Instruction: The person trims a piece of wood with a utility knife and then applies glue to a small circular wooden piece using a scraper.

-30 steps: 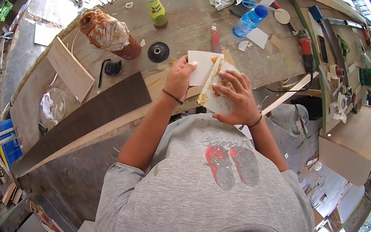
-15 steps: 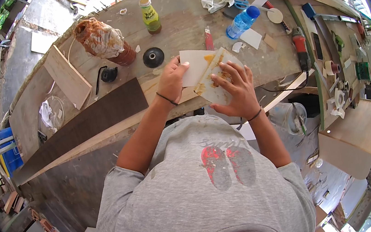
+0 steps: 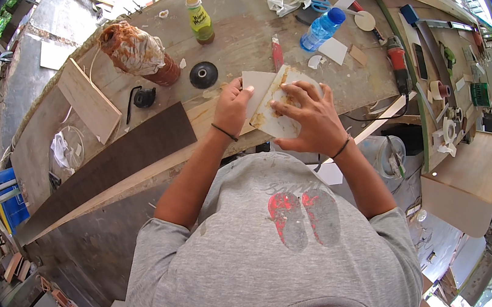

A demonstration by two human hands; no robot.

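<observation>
Over the bench's near edge, my left hand [image 3: 233, 109] pinches a thin off-white panel [image 3: 257, 87] by its left side. My right hand [image 3: 310, 112] spans a squarish, pale flat plate [image 3: 282, 125] with brown, glue-like stains, its fingers bent over the top face. The plate lies tilted across the right part of the panel and hides it there. Whether the thumb reaches under the plate cannot be made out. Just beyond the two pieces lies a red-handled tool [image 3: 277, 54]. A black round disc [image 3: 204, 75] rests to the left of them.
A stained, wrapped container [image 3: 137, 55] and a yellow-green labelled bottle [image 3: 199, 21] stand at the back left. To the right are a blue water bottle [image 3: 322, 30], a hammer [image 3: 368, 12] and a red-black power tool [image 3: 398, 64]. A dark board [image 3: 112, 164] runs along the front edge.
My right hand has drawn the stained plate left and slightly nearer, covering more of the panel. The yellow patch on the panel is now hidden. My left hand has barely shifted.
</observation>
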